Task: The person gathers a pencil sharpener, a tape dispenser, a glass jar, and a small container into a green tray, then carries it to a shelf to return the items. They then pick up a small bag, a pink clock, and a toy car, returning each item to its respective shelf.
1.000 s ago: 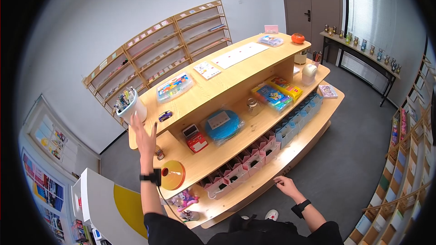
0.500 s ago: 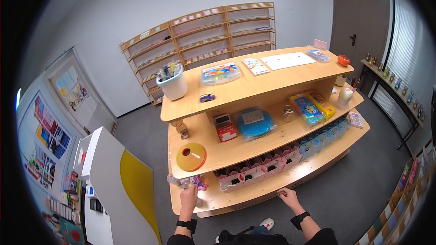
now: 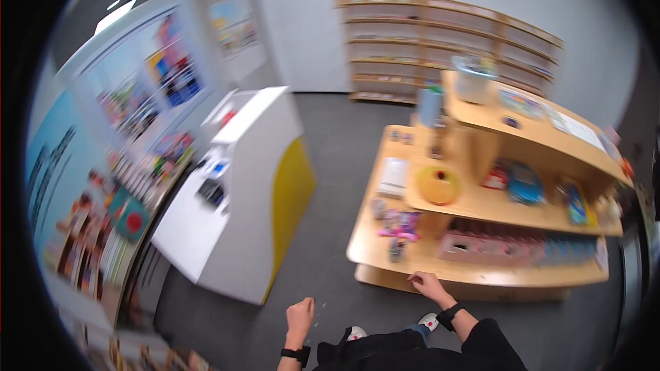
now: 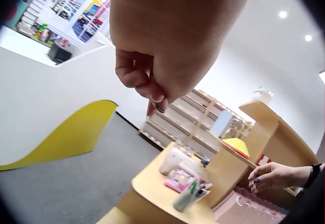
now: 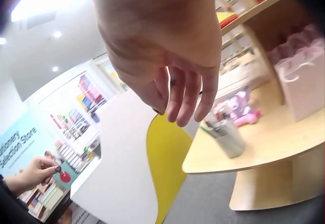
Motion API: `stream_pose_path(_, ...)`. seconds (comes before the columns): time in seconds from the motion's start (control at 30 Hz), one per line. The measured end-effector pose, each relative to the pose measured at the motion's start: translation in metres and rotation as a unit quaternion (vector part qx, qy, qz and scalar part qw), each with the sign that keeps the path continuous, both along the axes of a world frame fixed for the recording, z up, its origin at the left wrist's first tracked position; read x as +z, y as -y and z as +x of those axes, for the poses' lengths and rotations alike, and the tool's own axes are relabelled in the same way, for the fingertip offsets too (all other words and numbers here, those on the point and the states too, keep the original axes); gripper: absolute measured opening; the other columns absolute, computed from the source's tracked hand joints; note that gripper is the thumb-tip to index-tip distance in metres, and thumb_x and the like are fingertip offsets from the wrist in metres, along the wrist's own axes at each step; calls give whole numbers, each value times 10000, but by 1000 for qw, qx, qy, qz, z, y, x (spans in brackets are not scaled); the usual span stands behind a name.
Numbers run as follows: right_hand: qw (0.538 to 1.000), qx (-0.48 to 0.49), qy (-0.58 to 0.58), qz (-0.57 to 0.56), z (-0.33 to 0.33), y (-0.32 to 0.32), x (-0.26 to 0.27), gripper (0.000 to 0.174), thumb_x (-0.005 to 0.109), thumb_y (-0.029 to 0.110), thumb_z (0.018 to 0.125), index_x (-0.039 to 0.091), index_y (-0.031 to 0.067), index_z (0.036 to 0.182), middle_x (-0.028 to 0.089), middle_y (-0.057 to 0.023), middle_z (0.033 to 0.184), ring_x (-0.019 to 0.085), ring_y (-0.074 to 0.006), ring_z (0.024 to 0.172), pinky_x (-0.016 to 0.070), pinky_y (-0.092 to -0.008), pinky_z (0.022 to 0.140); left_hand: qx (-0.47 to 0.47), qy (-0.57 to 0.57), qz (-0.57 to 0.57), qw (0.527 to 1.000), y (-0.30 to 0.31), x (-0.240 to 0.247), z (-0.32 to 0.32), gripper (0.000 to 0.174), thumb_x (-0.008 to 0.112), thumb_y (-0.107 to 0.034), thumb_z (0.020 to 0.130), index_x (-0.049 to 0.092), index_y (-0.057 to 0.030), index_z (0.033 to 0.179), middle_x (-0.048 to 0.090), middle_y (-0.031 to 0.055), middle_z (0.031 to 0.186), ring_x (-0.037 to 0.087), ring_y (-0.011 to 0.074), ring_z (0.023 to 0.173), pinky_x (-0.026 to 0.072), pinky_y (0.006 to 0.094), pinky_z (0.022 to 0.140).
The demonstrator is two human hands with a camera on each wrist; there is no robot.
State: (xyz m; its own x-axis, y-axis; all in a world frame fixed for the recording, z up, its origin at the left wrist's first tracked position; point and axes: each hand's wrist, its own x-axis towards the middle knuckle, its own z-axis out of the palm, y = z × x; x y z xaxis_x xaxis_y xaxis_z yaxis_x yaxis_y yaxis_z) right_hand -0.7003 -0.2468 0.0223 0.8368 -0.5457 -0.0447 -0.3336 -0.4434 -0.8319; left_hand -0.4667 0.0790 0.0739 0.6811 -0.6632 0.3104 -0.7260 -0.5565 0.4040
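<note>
My left hand (image 3: pixel 300 319) hangs low over the grey floor with fingers loosely curled. Nothing shows in its grasp, and a ring sits on one finger (image 4: pixel 159 107). The right hand (image 3: pixel 430 285) is relaxed in front of the wooden display unit (image 3: pixel 371 233), near its lowest shelf; its fingers (image 5: pixel 190 97) droop, bent and holding nothing. Closest to that hand on the lowest shelf are a cup of pens (image 5: pixel 229 138) and a pink and purple toy (image 3: pixel 399 223). On the shelf above lies a yellow cone with a red rim (image 3: pixel 438 185).
A white counter (image 3: pixel 237 233) with a yellow curved panel (image 3: pixel 292 178) stands to the left, across an aisle of grey floor (image 3: pixel 330 144). Pink bags (image 3: pixel 474 247) line the unit's lower shelf. A bookshelf (image 3: pixel 385 48) stands against the back wall.
The view has swung left, bringing the counter in and shifting the display unit right. My left hand has dropped from beside the pen bucket on top, fingers spread, to low over the floor, fingers curled.
</note>
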Motion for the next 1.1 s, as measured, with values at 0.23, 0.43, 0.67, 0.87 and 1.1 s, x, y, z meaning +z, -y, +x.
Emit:
stream_pose_path(0.23, 962, 264, -64, -1, 164, -97, 4, 179, 588, 47, 759, 640, 6, 926, 673, -125, 823, 656, -214, 746, 519, -301, 708, 251, -38, -4, 967, -180, -25, -14, 142, 584, -163, 826, 609, -48, 746, 610, 139, 653, 604, 333, 607, 480, 415, 537)
stream_pose_path(0.43, 909, 411, -63, -6, 293, -185, 8, 165, 594, 65, 765, 637, -1, 910, 670, -139, 819, 659, -240, 746, 523, -317, 708, 435, -59, -15, 898, -255, -35, -35, 144, 576, -153, 825, 605, -32, 752, 616, 143, 678, 607, 333, 623, 481, 419, 548)
stream_pose_path(0.67, 828, 558, -48, -38, 437, -290, 0, 174, 601, 68, 773, 622, -10, 927, 669, -151, 825, 667, -242, 765, 529, -319, 706, 558, -56, -29, 828, -306, -42, -2, 107, 593, -107, 801, 621, -19, 749, 622, 147, 686, 609, 333, 624, 478, 409, 543)
stream_pose_path(0.87, 793, 606, -44, -53, 562, -362, 9, 171, 591, 60, 777, 620, -2, 934, 668, -152, 829, 664, -256, 771, 526, -326, 706, 599, -70, 2, 797, -355, -46, 72, 102, 602, -99, 793, 631, -11, 751, 628, 154, 700, 614, 329, 635, 484, 400, 550)
stream_pose_path(1.1, 753, 653, -52, -59, 661, -434, -6, 168, 585, 73, 773, 631, 26, 928, 666, -132, 802, 657, -246, 748, 522, -329, 699, 619, -49, -13, 784, -417, -26, 146, 105, 607, -102, 788, 636, -5, 761, 629, 154, 704, 617, 324, 630, 491, 394, 553)
